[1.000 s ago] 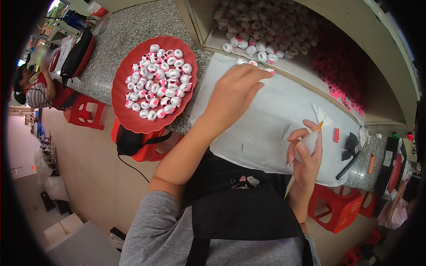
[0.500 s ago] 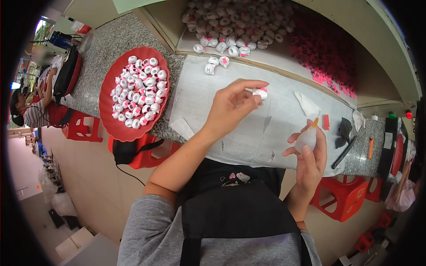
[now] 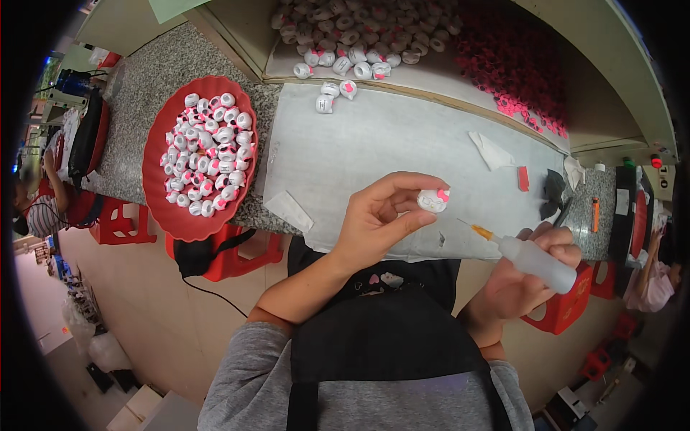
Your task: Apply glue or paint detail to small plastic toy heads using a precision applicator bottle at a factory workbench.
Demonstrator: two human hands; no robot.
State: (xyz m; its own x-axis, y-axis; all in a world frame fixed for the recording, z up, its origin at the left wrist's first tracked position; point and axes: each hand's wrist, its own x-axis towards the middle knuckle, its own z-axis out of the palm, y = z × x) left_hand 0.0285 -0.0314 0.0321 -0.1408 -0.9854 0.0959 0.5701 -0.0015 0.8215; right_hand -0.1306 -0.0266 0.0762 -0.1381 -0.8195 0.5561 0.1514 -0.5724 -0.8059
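Note:
Between the thumb and fingers of my left hand [image 3: 370,223] is a small white bead-like piece [image 3: 432,202] with a pink bow at its upper right. My right hand [image 3: 507,287] is wrapped round a translucent squeeze bottle [image 3: 539,263]. The bottle lies tilted, its orange-based needle tip [image 3: 481,232] pointing toward the piece, a short gap apart. Both hands are over the near edge of a white sheet [image 3: 359,151] on the bench. At that sheet's far left corner sit 3 loose white pieces [image 3: 325,104].
Left on the speckled bench stands a red scalloped tray [image 3: 154,136] of similar pieces. A shelf behind holds heaps of white pieces [image 3: 359,32] and pink parts [image 3: 503,79]. To the right are crumpled tissue [image 3: 491,151], a red strip [image 3: 523,179], black scrap [image 3: 552,194] and an orange lighter [image 3: 595,214].
My left hand has come nearer with the white piece, turning its bow into view. The bottle has swung from upright to tilted, tip toward the piece, as my right hand moved right and nearer.

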